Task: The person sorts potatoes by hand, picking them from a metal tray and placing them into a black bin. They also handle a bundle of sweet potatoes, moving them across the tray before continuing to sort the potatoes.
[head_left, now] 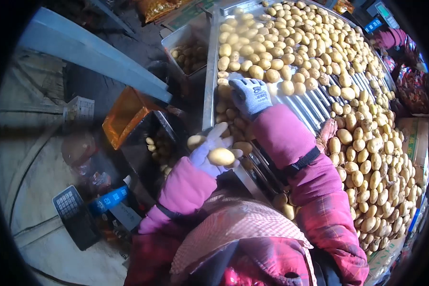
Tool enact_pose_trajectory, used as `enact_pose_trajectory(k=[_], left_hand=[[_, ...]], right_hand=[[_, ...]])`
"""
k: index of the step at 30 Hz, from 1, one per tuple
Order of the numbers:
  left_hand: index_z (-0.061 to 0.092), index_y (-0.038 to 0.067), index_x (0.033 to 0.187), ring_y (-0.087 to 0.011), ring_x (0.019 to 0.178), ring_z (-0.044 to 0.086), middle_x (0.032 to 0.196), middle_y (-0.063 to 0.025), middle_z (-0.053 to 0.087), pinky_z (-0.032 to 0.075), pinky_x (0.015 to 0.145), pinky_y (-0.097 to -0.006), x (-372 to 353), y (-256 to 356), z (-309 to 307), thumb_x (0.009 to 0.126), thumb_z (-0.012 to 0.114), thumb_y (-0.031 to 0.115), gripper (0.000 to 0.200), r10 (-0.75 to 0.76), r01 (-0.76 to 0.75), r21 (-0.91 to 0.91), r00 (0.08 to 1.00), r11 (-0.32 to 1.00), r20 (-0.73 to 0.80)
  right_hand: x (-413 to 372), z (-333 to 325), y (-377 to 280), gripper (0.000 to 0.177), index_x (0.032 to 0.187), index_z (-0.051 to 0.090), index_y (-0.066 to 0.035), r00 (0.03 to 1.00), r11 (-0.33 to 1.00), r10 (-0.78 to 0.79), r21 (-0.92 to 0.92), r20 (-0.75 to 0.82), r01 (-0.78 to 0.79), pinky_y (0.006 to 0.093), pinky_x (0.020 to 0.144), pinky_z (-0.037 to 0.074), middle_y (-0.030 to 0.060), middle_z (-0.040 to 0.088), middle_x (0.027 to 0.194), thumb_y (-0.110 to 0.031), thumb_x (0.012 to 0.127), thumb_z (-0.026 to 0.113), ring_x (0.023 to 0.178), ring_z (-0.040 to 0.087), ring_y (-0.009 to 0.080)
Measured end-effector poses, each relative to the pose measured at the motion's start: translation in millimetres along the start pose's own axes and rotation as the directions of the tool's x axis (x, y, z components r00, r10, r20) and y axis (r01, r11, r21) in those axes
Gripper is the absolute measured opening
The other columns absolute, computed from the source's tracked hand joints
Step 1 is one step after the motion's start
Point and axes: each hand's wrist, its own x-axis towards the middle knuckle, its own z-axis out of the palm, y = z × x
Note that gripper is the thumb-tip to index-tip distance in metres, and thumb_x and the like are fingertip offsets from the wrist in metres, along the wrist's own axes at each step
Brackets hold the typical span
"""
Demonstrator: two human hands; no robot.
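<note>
A pale glove covers my left hand (pixel 212 153), which holds a yellow potato (pixel 221 157) near the lower left edge of the metal sorting table (pixel 208 95). Another potato (pixel 195 142) shows beside that hand's fingers. My right hand (pixel 250 97), in a grey-white glove with dark print, is over the table's left part with its fingers curled; whatever they may hold is hidden. Many potatoes (pixel 291 43) lie around and beyond it on the table, and metal rollers (pixel 301 110) show to its right.
A crate of potatoes (pixel 188 55) stands left of the table. Nearer is a dark bin with an orange liner (pixel 124 117). A keypad scale (pixel 71 209) sits at lower left. Potatoes are heaped at right (pixel 374 176). A co-worker's pink sleeve (pixel 391 38) shows at upper right.
</note>
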Motion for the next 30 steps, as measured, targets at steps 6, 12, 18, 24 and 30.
enact_pose_trajectory(k=[6,12,18,24,30], left_hand=[[0.037,0.015,0.139,-0.0303,0.090,0.065,0.124,-0.0155,0.055,0.053,0.069,-0.0435,-4,-12,17,0.092,0.054,0.043,0.057,-0.110,0.105,0.142,0.994,0.984,0.025],[0.044,0.026,0.132,-0.0350,0.074,0.067,0.121,-0.0092,0.057,0.054,0.055,-0.0445,-10,1,15,0.090,0.053,0.051,0.050,-0.150,0.170,0.118,0.975,0.978,-0.163],[0.056,0.015,0.124,-0.0328,0.080,0.068,0.111,-0.0182,0.064,0.054,0.061,-0.0434,-20,19,-6,0.089,0.053,0.054,0.051,-0.025,0.031,-0.025,0.979,0.999,0.201],[0.051,0.009,0.131,-0.0331,0.082,0.068,0.114,-0.0213,0.063,0.054,0.064,-0.0481,-10,-7,-9,0.088,0.059,0.050,0.060,-0.133,0.168,-0.097,0.946,0.981,0.295],[0.054,0.008,0.127,-0.0267,0.083,0.060,0.110,-0.0192,0.059,0.055,0.065,-0.0395,-22,3,11,0.082,0.065,0.050,0.063,-0.055,0.073,-0.081,0.978,0.994,0.200]], right_hand=[[25,23,-16,0.039,0.118,0.055,-0.024,0.983,0.990,0.032,-0.142,0.181,-0.006,0.0476,0.083,0.047,0.0142,0.056,0.114,-0.032,0.081,0.062,0.105,0.056,0.0344],[9,-12,-29,0.041,0.120,0.056,-0.022,0.982,0.983,0.165,0.061,0.090,-0.171,0.0489,0.085,0.047,0.0164,0.060,0.109,-0.039,0.084,0.061,0.100,0.060,0.0357],[6,-70,14,0.039,0.113,0.065,-0.017,0.988,0.964,0.081,0.243,0.134,-0.112,0.0382,0.074,0.053,0.0103,0.068,0.091,-0.038,0.080,0.069,0.086,0.066,0.0283],[23,-11,58,0.061,0.135,0.046,-0.030,0.998,0.883,0.062,-0.464,-0.014,-0.061,0.0541,0.105,0.029,0.0075,0.040,0.144,-0.047,0.079,0.063,0.134,0.034,0.0297],[24,-23,24,0.051,0.132,0.050,-0.026,0.958,0.851,0.073,-0.519,0.277,0.085,0.0519,0.100,0.035,0.0088,0.050,0.131,-0.030,0.083,0.060,0.125,0.044,0.0317]])
